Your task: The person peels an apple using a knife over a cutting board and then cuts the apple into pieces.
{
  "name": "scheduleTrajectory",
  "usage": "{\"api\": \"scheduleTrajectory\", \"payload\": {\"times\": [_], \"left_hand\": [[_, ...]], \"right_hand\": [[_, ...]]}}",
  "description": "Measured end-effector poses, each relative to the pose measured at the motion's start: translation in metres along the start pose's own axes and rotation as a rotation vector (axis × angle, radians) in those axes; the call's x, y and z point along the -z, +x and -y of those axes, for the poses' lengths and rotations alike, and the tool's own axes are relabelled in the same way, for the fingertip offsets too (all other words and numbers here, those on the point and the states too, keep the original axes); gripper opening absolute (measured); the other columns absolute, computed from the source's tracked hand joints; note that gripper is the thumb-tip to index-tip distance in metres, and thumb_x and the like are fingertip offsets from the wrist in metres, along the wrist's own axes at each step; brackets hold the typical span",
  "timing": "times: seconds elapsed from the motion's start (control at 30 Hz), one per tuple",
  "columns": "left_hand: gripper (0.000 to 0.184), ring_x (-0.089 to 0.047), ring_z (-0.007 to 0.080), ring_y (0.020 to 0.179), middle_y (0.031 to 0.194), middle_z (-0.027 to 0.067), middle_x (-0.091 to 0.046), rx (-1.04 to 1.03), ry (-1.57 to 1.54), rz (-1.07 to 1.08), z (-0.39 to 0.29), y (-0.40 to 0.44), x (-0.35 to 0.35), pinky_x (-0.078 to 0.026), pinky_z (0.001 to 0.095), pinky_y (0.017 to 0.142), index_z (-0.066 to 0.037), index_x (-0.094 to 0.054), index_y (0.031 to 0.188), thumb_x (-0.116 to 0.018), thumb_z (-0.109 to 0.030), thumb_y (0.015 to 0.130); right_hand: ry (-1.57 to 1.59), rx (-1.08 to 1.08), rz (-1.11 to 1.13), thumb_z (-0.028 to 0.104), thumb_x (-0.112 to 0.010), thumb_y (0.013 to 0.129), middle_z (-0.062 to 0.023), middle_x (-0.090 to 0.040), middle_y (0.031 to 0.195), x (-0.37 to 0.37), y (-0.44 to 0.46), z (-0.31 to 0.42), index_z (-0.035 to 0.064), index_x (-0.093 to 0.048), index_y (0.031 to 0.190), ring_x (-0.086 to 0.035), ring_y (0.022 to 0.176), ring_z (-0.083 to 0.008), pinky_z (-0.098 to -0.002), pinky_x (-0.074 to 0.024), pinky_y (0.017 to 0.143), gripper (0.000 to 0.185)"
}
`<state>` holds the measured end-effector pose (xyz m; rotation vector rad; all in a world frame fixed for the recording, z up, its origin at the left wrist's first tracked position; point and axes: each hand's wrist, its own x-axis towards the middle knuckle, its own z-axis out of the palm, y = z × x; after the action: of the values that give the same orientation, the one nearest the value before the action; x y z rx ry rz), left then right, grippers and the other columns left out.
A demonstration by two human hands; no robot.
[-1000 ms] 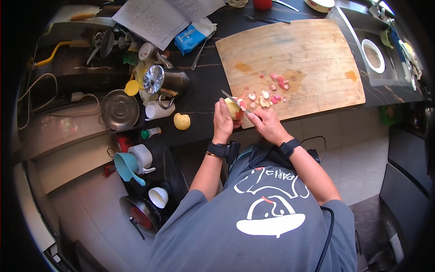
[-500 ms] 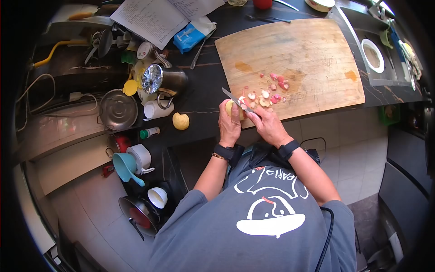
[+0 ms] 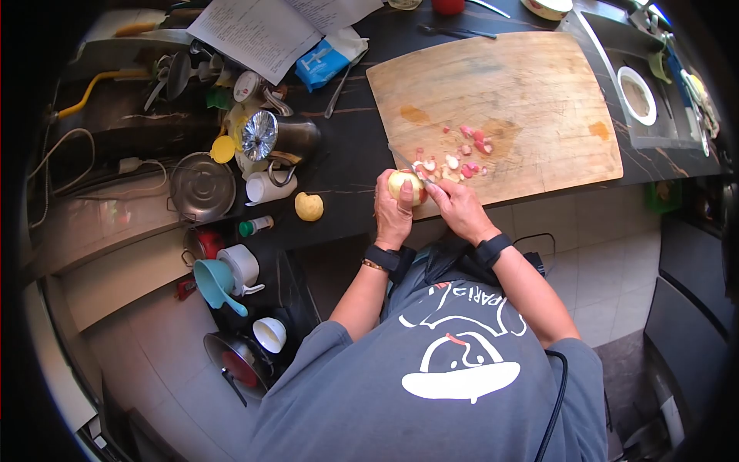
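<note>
The left hand [image 3: 393, 221] has its fingers curled round a round, pale-yellow, partly peeled fruit [image 3: 405, 185], red skin showing at its 4 o'clock. The right hand [image 3: 462, 211] pinches a thin, grey metal knife [image 3: 402, 159], its blade pointing to 11 o'clock. From this fruit, small red and whitish scraps [image 3: 453, 163] lie at 2 o'clock on a large, pale wooden board [image 3: 531, 85]. At 9 o'clock, 1 round, yellow fruit [image 3: 309, 207] sits on the black, veined countertop [image 3: 346, 158].
</note>
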<state>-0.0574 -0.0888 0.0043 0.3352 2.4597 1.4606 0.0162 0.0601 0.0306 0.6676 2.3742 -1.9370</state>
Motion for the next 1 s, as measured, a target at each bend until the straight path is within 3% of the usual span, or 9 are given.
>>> {"api": "scheduleTrajectory", "payload": {"times": [0.2, 0.5, 0.73, 0.83, 0.9, 0.93, 1.0], "left_hand": [[0.066, -0.059, 0.0288, 0.099, 0.106, 0.0172, -0.058, -0.041, -0.019, 0.042, 0.007, 0.001, 0.005, -0.046, 0.0379, 0.088, -0.002, -0.051, 0.120, -0.051, -0.062, 0.092], [0.067, -0.059, 0.0259, 0.101, 0.108, 0.0148, -0.058, -0.010, -0.120, 0.133, 0.009, 0.001, 0.011, -0.047, 0.0359, 0.089, -0.004, -0.050, 0.122, -0.053, -0.063, 0.090], [0.074, -0.059, 0.0272, 0.104, 0.110, 0.0166, -0.057, -0.043, -0.076, 0.137, 0.016, 0.003, 0.011, -0.046, 0.0367, 0.091, -0.003, -0.050, 0.123, -0.052, -0.068, 0.087], [0.077, -0.058, 0.0274, 0.104, 0.111, 0.0168, -0.057, -0.032, -0.092, 0.139, 0.013, 0.003, 0.012, -0.046, 0.0369, 0.091, -0.003, -0.049, 0.124, -0.052, -0.069, 0.087], [0.077, -0.058, 0.0274, 0.103, 0.110, 0.0167, -0.057, -0.033, -0.102, 0.140, 0.013, 0.003, 0.012, -0.046, 0.0369, 0.092, -0.002, -0.049, 0.124, -0.052, -0.070, 0.086], [0.078, -0.058, 0.0265, 0.103, 0.110, 0.0161, -0.057, -0.037, -0.113, 0.146, 0.016, 0.004, 0.012, -0.046, 0.0366, 0.092, -0.002, -0.049, 0.124, -0.052, -0.070, 0.086], [0.078, -0.058, 0.0257, 0.103, 0.110, 0.0155, -0.057, -0.041, -0.123, 0.154, 0.017, 0.003, 0.013, -0.046, 0.0363, 0.092, -0.003, -0.049, 0.124, -0.053, -0.070, 0.086]], "right_hand": [[0.094, -0.144, 0.092, 0.031, -0.057, 0.096, -0.0234, -0.060, 0.071, 0.003, 0.009, -0.016, -0.0005, -0.065, 0.087, -0.060, 0.067, -0.0377, -0.0418, -0.0462, 0.062, 0.034], [-0.044, 0.062, 0.061, 0.031, -0.058, 0.096, -0.0241, -0.064, 0.078, 0.009, -0.005, 0.009, 0.0022, -0.067, 0.090, -0.062, 0.074, -0.0417, -0.0432, -0.0484, 0.066, 0.031], [-0.084, -0.019, 0.086, 0.031, -0.057, 0.096, -0.0243, -0.065, 0.081, 0.011, -0.002, 0.008, 0.0031, -0.067, 0.093, -0.062, 0.079, -0.0430, -0.0432, -0.0490, 0.069, 0.030], [-0.023, -0.016, 0.082, 0.031, -0.057, 0.096, -0.0226, -0.063, 0.076, 0.005, 0.005, -0.009, 0.0013, -0.065, 0.093, -0.063, 0.074, -0.0378, -0.0424, -0.0482, 0.068, 0.032], [0.105, -0.108, 0.171, 0.034, -0.055, 0.098, -0.0149, -0.058, 0.063, 0.005, 0.010, -0.016, -0.0004, -0.062, 0.086, -0.060, 0.059, -0.0242, -0.0374, -0.0462, 0.057, 0.037], [0.106, -0.108, 0.174, 0.034, -0.055, 0.098, -0.0149, -0.058, 0.063, 0.006, 0.011, -0.015, -0.0004, -0.062, 0.086, -0.060, 0.059, -0.0242, -0.0374, -0.0462, 0.057, 0.037], [0.251, -0.288, 0.249, 0.035, -0.052, 0.100, -0.0047, -0.051, 0.056, 0.010, 0.010, -0.010, 0.0018, -0.058, 0.078, -0.050, 0.048, -0.0118, -0.0305, -0.0402, 0.046, 0.041]]}}
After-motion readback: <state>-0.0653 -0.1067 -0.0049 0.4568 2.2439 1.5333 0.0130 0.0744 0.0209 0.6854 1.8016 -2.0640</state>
